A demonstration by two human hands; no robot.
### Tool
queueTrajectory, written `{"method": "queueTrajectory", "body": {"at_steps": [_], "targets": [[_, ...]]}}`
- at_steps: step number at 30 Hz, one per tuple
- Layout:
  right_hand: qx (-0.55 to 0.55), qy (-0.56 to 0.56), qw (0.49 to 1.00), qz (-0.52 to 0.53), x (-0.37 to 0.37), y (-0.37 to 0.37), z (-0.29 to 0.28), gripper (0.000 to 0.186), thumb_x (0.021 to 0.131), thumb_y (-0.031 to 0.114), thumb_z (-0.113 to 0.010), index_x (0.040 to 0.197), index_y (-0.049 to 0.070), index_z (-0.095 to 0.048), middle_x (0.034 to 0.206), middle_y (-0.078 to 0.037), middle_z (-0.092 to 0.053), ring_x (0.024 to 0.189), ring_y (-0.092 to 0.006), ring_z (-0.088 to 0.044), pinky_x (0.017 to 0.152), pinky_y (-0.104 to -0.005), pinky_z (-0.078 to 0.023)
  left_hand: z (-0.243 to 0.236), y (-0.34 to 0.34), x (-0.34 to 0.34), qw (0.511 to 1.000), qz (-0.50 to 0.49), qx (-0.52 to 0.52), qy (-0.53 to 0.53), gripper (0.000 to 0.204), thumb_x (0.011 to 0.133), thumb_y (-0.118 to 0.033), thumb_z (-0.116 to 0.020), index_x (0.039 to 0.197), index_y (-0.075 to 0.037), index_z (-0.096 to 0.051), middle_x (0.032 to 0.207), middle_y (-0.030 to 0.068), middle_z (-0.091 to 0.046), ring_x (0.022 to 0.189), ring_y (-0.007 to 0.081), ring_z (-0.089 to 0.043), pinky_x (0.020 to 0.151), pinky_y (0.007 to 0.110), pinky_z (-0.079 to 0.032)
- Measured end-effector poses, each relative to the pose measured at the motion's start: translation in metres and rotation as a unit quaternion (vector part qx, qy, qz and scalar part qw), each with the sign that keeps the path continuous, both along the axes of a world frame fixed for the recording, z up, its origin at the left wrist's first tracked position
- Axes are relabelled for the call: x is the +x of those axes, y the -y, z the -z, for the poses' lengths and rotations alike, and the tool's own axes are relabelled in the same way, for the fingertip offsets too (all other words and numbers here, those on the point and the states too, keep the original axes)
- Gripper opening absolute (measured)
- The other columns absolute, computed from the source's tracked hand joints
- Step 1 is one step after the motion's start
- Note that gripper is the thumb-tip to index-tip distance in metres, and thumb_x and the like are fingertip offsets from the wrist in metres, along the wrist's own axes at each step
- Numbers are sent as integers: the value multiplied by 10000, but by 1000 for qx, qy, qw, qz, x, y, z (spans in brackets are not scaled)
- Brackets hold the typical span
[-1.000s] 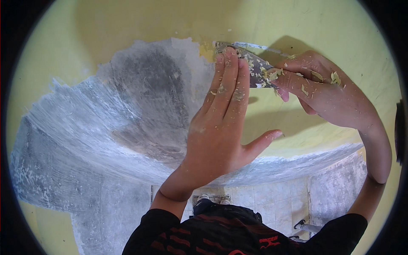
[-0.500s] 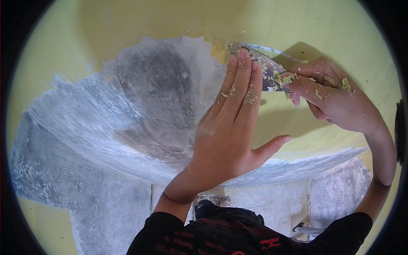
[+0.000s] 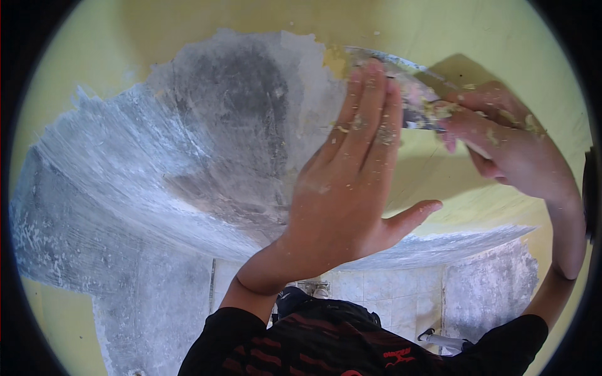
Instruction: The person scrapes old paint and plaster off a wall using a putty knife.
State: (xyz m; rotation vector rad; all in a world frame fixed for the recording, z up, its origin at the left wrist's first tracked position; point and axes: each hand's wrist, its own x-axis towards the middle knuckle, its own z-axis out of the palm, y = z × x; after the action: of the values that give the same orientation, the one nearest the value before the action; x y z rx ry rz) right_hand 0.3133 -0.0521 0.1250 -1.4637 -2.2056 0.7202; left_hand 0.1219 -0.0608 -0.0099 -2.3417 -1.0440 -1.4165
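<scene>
My right hand (image 3: 511, 150), at the upper right, is closed round a flat metal scraper (image 3: 417, 94). Its wide blade lies against a yellow-painted wall (image 3: 495, 37) and is dusted with paint flakes. The fingers of my left hand (image 3: 342, 194) are straight and lie flat on the blade, while its thumb sticks out to the right. Yellowish paint shavings cling to both hands, most thickly on the right. Left of the blade the paint gives way to a bare grey patch (image 3: 238, 94) with a ragged edge. The scraper's handle is mostly hidden in my right hand.
The scraped grey surface (image 3: 113, 169) spreads down the left side. Below my hands runs a pale scraped strip (image 3: 451, 244), with a light tiled floor (image 3: 389, 294) beneath it. Near the lower right a shoe (image 3: 426, 335) and part of a leg show.
The wall, both hands and the scraper have shifted right and upward in view. The blade and right hand are more blurred now. My grip on the scraper looks the same.
</scene>
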Motion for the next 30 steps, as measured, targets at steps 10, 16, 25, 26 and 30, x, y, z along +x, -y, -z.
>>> {"method": "queueTrajectory", "body": {"at_steps": [10, 16, 25, 26, 30], "targets": [[99, 108, 986, -79, -7, -11, 3, 300, 1034, 236, -580, 832, 18, -617, 725, -2, -558, 445, -52, -413, 409, -249, -311, 4, -1, -5, 999, -27, 16, 16, 1127, 721, -429, -873, 1525, 124, -309, 1573, 362, -307, 1471, 496, -339, 1110, 446, -456], [11, 94, 995, 41, -24, -1, -5, 386, 1000, 376, -554, 821, 38, -602, 886, -70, -547, 593, -107, -520, 582, -315, -434, 4, -2, -9, 1000, 2, 24, 19, 1138, 725, -453, -867, 1531, 119, -303, 1573, 356, -313, 1473, 496, -335, 1116, 444, -452], [0, 39, 999, 19, -12, -8, -1, 237, 1000, 216, -624, 897, 8, -674, 711, -18, -594, 465, -61, -452, 413, -248, -326, 4, -9, -7, 999, 3, 33, -7, 1132, 720, -490, -860, 1532, 98, -334, 1594, 325, -307, 1477, 458, -353, 1124, 439, -449], [-1, 41, 999, 22, -12, -9, 2, 237, 1000, 216, -624, 897, 8, -674, 711, -18, -594, 465, -61, -452, 413, -248, -326, 4, -8, -9, 1000, -6, 27, 1, 1126, 719, -487, -861, 1529, 98, -341, 1594, 323, -308, 1478, 455, -354, 1123, 436, -450], [13, 49, 999, 12, -5, -7, 7, 226, 1009, 230, -626, 916, 33, -687, 768, -20, -617, 473, -71, -464, 444, -242, -364, 2, -2, -3, 1000, -28, 11, 1, 1131, 718, -484, -862, 1531, 99, -334, 1593, 325, -307, 1479, 457, -350, 1119, 434, -454]]}}
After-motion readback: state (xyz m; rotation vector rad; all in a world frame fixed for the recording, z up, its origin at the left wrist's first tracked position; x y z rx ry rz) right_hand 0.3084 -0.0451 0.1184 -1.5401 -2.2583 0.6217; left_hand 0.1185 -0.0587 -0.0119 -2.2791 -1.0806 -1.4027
